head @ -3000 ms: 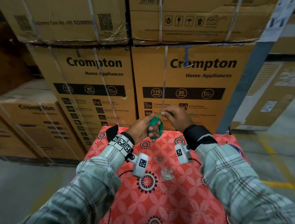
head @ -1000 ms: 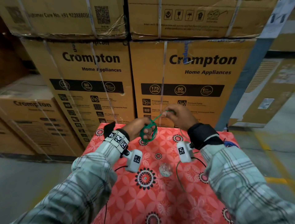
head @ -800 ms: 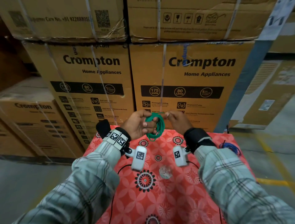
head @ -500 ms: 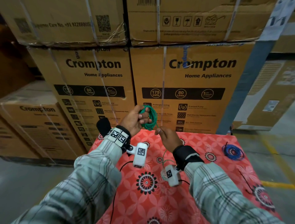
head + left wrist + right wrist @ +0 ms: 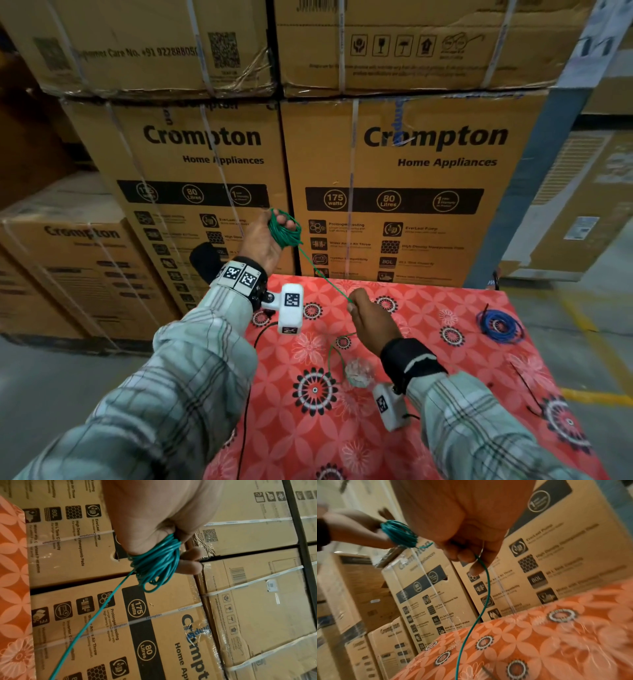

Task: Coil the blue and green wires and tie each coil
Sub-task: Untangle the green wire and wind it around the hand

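Note:
My left hand is raised in front of the boxes and grips a green wire coil, several loops wound round its fingers. From the green wire coil a taut strand runs down to my right hand, which pinches the green wire low over the table. The loose tail lies on the cloth. The blue wire coil lies on the table at the right, apart from both hands.
The table carries a red floral cloth. A crumpled clear wrapper lies near my right wrist. A thin black tie lies at the right edge. Stacked cardboard boxes stand right behind the table. Grey floor is on both sides.
My left hand has lifted the green coil higher, and my right hand has slid down along the wire toward the table, drawing a strand taut between them.

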A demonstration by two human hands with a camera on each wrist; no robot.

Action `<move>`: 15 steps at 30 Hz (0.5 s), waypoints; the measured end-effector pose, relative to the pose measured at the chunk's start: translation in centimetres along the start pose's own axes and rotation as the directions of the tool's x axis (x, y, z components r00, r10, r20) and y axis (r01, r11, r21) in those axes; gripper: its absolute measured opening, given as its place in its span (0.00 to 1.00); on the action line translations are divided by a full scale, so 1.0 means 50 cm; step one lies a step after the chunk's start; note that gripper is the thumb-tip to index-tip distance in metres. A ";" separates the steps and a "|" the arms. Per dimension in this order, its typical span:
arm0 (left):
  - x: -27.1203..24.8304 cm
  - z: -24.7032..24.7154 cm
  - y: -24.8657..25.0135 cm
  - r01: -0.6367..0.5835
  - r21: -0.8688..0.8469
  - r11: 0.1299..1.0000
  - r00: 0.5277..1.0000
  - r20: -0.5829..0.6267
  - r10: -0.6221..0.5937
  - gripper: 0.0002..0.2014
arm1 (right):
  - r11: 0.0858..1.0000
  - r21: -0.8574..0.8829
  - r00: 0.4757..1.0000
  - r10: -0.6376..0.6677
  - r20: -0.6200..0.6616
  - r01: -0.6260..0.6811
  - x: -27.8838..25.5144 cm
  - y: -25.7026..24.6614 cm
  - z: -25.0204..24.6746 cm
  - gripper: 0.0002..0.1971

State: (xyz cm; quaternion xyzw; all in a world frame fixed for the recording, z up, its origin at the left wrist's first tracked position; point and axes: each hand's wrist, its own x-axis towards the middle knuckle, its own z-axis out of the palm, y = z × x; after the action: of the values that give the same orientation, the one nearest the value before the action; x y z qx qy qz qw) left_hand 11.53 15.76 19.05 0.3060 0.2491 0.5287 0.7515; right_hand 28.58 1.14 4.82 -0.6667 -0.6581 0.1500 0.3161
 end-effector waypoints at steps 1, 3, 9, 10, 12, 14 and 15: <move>0.001 -0.003 0.000 -0.009 0.026 1.000 1.000 0.000 0.009 0.14 | 0.998 -0.022 0.999 -0.053 -0.001 0.053 -0.001 -0.006 -0.006 0.06; 0.000 0.001 -0.009 -0.021 0.141 0.990 1.000 0.019 0.019 0.14 | 0.979 -0.077 0.982 -0.191 -0.009 0.190 0.009 -0.026 -0.021 0.08; -0.039 0.016 -0.047 0.080 0.491 0.868 0.982 0.113 -0.154 0.12 | 0.912 -0.172 0.895 -0.401 -0.195 0.371 0.054 -0.112 -0.126 0.09; -0.043 0.012 -0.054 0.096 0.522 0.847 0.975 0.122 -0.186 0.11 | 0.910 -0.193 0.886 -0.405 -0.224 0.368 0.061 -0.122 -0.144 0.09; -0.054 0.005 -0.067 0.121 0.554 0.823 0.962 0.138 -0.235 0.11 | 0.906 -0.226 0.883 -0.408 -0.233 0.359 0.078 -0.132 -0.171 0.09; -0.064 0.003 -0.079 0.128 0.570 0.812 0.948 0.170 -0.268 0.11 | 0.901 -0.238 0.883 -0.415 -0.220 0.364 0.092 -0.131 -0.185 0.10; -0.070 0.001 -0.083 0.127 0.581 0.804 0.942 0.183 -0.281 0.12 | 0.898 -0.244 0.884 -0.418 -0.209 0.367 0.098 -0.129 -0.189 0.10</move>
State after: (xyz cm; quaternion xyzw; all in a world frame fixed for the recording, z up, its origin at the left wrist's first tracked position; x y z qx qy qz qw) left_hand 13.14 11.39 16.25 0.5509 0.3242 0.3025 0.7071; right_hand 29.82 3.35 17.01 -0.5607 -0.7449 -0.0707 0.3547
